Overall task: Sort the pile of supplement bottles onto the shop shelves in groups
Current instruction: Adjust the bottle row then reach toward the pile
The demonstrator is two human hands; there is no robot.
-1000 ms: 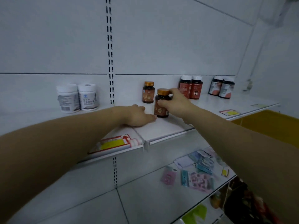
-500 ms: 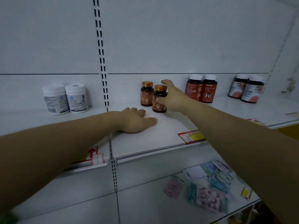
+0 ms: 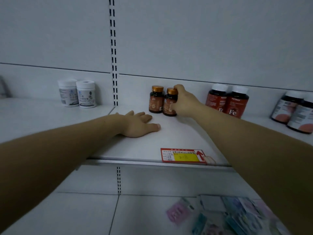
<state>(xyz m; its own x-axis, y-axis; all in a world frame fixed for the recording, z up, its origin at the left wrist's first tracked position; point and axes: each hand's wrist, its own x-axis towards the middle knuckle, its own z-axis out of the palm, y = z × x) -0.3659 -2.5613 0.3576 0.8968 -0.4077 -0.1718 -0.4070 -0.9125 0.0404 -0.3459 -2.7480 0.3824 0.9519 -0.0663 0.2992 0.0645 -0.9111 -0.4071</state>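
My right hand [image 3: 184, 103] wraps the small amber bottle [image 3: 169, 106], upright on the shelf [image 3: 169, 136] beside its twin [image 3: 156, 100], just ahead of my flat left hand [image 3: 138, 123]; probably light, rigid and slick, so I grip mid-body.

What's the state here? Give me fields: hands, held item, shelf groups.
right hand: grips gold-capped brown bottle, upright on shelf
left hand: flat on shelf, holds nothing
neighbour: matching bottle just left of the gripped one
other groups: white tubs far left; red bottles to the right; dark bottles far right
shelf edge: price tag
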